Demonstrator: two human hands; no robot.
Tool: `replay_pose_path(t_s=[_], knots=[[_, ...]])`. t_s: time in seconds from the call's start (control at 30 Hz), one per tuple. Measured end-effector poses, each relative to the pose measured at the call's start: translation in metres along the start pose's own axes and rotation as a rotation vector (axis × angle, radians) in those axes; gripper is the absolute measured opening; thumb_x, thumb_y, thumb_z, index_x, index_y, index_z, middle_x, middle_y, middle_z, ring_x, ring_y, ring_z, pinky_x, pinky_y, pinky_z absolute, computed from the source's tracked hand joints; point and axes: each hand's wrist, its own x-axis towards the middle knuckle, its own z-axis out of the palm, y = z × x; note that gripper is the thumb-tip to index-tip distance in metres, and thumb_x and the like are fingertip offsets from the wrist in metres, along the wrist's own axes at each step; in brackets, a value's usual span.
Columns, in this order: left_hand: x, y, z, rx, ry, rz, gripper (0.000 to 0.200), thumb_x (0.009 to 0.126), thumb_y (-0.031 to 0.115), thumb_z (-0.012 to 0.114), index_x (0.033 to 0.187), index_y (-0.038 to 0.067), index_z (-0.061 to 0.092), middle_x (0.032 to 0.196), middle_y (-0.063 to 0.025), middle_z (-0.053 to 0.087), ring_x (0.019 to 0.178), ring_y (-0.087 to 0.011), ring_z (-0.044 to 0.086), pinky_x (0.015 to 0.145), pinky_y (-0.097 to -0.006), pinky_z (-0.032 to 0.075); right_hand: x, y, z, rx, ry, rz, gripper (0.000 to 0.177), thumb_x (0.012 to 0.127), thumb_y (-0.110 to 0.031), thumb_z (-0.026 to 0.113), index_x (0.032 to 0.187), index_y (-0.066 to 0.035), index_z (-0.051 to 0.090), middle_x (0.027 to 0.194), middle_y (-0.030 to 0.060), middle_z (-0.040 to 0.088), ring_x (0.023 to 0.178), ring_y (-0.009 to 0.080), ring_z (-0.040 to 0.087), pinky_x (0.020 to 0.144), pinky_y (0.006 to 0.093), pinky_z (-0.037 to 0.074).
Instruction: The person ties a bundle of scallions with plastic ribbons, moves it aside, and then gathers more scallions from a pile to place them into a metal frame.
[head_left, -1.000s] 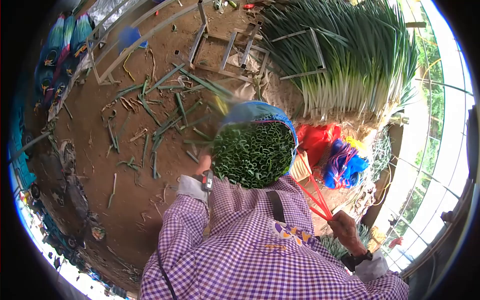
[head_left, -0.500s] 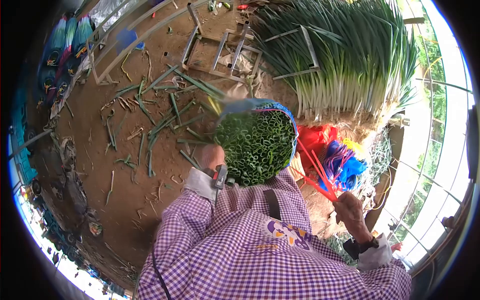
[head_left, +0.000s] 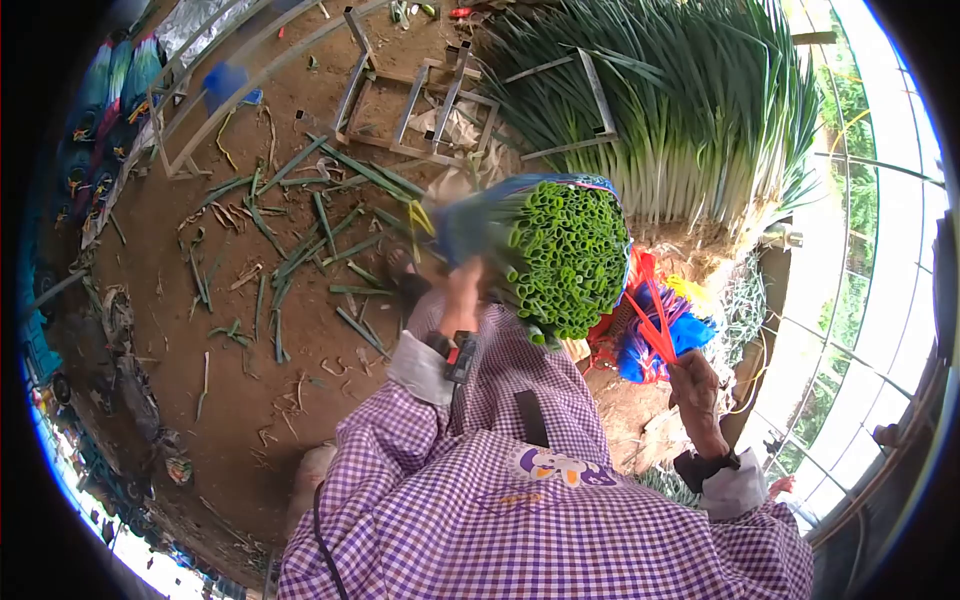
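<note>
A thick bundle of green onions [head_left: 570,262] stands tilted in front of my lap, its cut hollow tops facing up at me. A blue wrap [head_left: 480,205] covers its far and left sides. My left hand [head_left: 463,295] is at the near left side of the bundle, smeared by motion, with its fingers not readable. To the right, my right hand [head_left: 694,385] is closed round the end of a red plastic strap [head_left: 655,335]. The strap runs up and left from the fist toward the bundle; its far end is hidden behind the bundle.
A large stack of whole green onions [head_left: 690,120] lies at the back right. Metal frames [head_left: 430,110] stand on the dirt floor behind the bundle. Cut leaves [head_left: 310,235] litter the ground on the left. Blue and red material [head_left: 650,350] lies beside the bundle.
The bundle has shifted to the right and its top faces me more brightly. My left hand has moved right and up with it. My right hand, still on the strap, has moved slightly up.
</note>
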Motion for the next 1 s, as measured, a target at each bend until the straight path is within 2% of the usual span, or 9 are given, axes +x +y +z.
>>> replay_pose_path(t_s=[0.03, 0.1, 0.2, 0.33, 0.43, 0.53, 0.63, 0.77, 1.0], knots=[[0.022, -0.018, -0.021, 0.131, 0.084, 0.136, 0.034, 0.098, 0.03, 0.058, 0.117, 0.002, 0.065, 0.107, -0.0097, 0.07, 0.091, -0.0193, 0.068, 0.07, -0.0338, 0.055, 0.001, 0.002, 0.001, -0.018, 0.003, 0.004, 0.015, 0.096, -0.012, 0.06, 0.085, -0.003, 0.054, 0.069, 0.0008, 0.051, 0.051, 0.0074, 0.048, 0.043, 0.0249, 0.04], [0.072, -0.051, -0.045, 0.421, 0.189, 0.419, 0.033, 0.095, 0.028, 0.06, 0.114, 0.001, 0.065, 0.102, -0.0112, 0.071, 0.084, -0.0227, 0.07, 0.062, -0.031, 0.054, 0.004, 0.008, 0.001, -0.049, 0.006, 0.013, 0.015, 0.096, -0.011, 0.06, 0.085, -0.003, 0.054, 0.069, 0.001, 0.052, 0.051, 0.0075, 0.048, 0.043, 0.0251, 0.04], [0.09, -0.067, -0.034, 0.7, 0.166, 0.467, 0.033, 0.09, 0.024, 0.064, 0.111, -0.002, 0.065, 0.098, -0.0147, 0.071, 0.085, -0.0279, 0.07, 0.067, -0.0337, 0.054, 0.001, 0.005, 0.005, -0.021, 0.024, 0.083, 0.015, 0.095, -0.01, 0.06, 0.084, -0.003, 0.054, 0.067, 0.0011, 0.051, 0.049, 0.0079, 0.048, 0.042, 0.0256, 0.04], [0.097, -0.063, -0.025, 0.806, 0.16, 0.544, 0.03, 0.082, 0.021, 0.066, 0.101, -0.002, 0.067, 0.091, -0.0172, 0.072, 0.085, -0.032, 0.069, 0.077, -0.0388, 0.052, -0.001, 0.016, 0.009, -0.028, 0.059, 0.097, 0.013, 0.095, -0.01, 0.061, 0.086, -0.003, 0.055, 0.065, 0.0012, 0.051, 0.048, 0.0082, 0.049, 0.042, 0.0255, 0.04], [0.101, -0.054, -0.032, 0.892, 0.108, 0.567, 0.029, 0.082, 0.021, 0.065, 0.099, -0.002, 0.067, 0.089, -0.0165, 0.071, 0.083, -0.033, 0.069, 0.075, -0.0394, 0.052, 0.0, 0.018, 0.02, 0.047, 0.036, 0.104, 0.012, 0.095, -0.01, 0.061, 0.086, -0.003, 0.056, 0.066, 0.0012, 0.052, 0.048, 0.0081, 0.05, 0.042, 0.0256, 0.04], [0.106, -0.043, -0.037, 1.182, 0.003, 0.622, 0.027, 0.082, 0.019, 0.065, 0.099, -0.003, 0.067, 0.085, -0.0142, 0.071, 0.079, -0.0273, 0.07, 0.073, -0.0371, 0.053, 0.001, 0.016, 0.022, 0.024, 0.041, 0.076, 0.013, 0.095, -0.011, 0.062, 0.086, -0.004, 0.056, 0.067, 0.0006, 0.052, 0.048, 0.0076, 0.05, 0.043, 0.0259, 0.041], [0.13, -0.047, -0.063, 0.649, -0.204, 0.472, 0.022, 0.084, 0.016, 0.066, 0.096, -0.002, 0.067, 0.083, -0.0097, 0.07, 0.077, -0.0197, 0.069, 0.07, -0.0333, 0.054, 0.002, 0.017, 0.021, 0.053, 0.047, 0.091, 0.014, 0.096, -0.012, 0.061, 0.086, -0.005, 0.055, 0.066, -0.0004, 0.051, 0.05, 0.0069, 0.049, 0.044, 0.0246, 0.041], [0.174, -0.068, -0.093, 0.88, -0.376, 0.759, 0.018, 0.087, 0.012, 0.066, 0.099, -0.001, 0.067, 0.087, -0.0066, 0.069, 0.079, -0.0157, 0.067, 0.071, -0.0298, 0.054, 0.004, 0.02, 0.024, 0.131, 0.028, 0.153, 0.015, 0.097, -0.014, 0.06, 0.086, -0.005, 0.054, 0.065, -0.001, 0.05, 0.05, 0.0063, 0.048, 0.045, 0.0236, 0.041], [0.19, -0.06, -0.103, 0.875, -0.587, 0.878, 0.022, 0.089, 0.01, 0.066, 0.109, 0.0, 0.064, 0.096, -0.0063, 0.067, 0.086, -0.0168, 0.067, 0.075, -0.0298, 0.056, 0.005, 0.027, 0.029, 0.09, 0.004, 0.153, 0.018, 0.097, -0.016, 0.062, 0.086, -0.005, 0.053, 0.065, -0.0009, 0.05, 0.05, 0.0063, 0.047, 0.044, 0.0235, 0.04]])
